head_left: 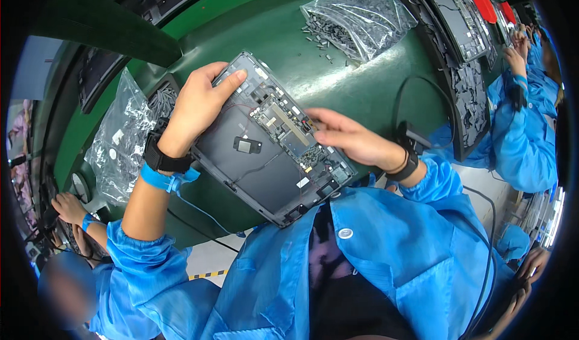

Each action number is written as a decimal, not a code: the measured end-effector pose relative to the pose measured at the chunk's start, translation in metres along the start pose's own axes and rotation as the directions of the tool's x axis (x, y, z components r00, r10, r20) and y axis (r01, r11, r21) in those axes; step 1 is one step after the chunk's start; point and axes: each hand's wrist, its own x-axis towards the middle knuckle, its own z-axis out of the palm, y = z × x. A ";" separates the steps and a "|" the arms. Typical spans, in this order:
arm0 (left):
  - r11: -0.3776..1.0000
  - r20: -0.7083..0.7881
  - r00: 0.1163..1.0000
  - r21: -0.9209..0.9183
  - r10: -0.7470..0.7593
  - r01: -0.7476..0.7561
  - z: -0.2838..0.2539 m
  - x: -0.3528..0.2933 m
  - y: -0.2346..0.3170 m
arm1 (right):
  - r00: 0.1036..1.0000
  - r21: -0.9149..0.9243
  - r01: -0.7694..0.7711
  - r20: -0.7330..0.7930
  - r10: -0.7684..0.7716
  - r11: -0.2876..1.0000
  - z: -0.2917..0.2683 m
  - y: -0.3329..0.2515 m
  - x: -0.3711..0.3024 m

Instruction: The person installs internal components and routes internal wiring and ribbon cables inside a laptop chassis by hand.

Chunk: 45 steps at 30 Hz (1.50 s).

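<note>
Tilted over the green bench is a dark grey laptop chassis [220, 141], its inside facing up. My left hand [202, 102] grips its far left corner, thumb on the upper face and fingers at the edge. My right hand [353, 138] holds the right long edge, thumb over the rim beside the green circuit board [274, 118]; some of its fingers are hidden. A small black part with a silver patch [247, 145] lies inside the chassis. Thin red wires run near the board. A blue strap [169, 180] with a cord circles my left wrist.
Beyond the chassis lies a clear bag of small black pieces [368, 17], some spilled. Another clear bag [117, 144] and a box of small parts [163, 99] are at left. Right, a black tray [459, 138] holds dark pieces. Co-workers' hands [69, 209] [517, 59] are at both sides.
</note>
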 end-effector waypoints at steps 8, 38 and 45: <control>0.999 0.005 1.000 0.044 0.003 -0.004 0.002 -0.004 0.009 | 0.985 -0.092 0.151 -0.068 -0.157 0.984 0.019 0.008 -0.011; 0.881 -0.254 0.943 -0.467 -0.215 0.075 -0.181 -0.086 -0.057 | 0.882 -0.201 0.306 -0.308 -0.356 0.931 -0.040 -0.141 0.022; 0.815 -0.632 0.560 -0.561 -0.536 0.146 -0.303 -0.022 -0.166 | 0.901 -0.092 0.203 -0.372 -0.223 0.975 -0.133 -0.234 0.126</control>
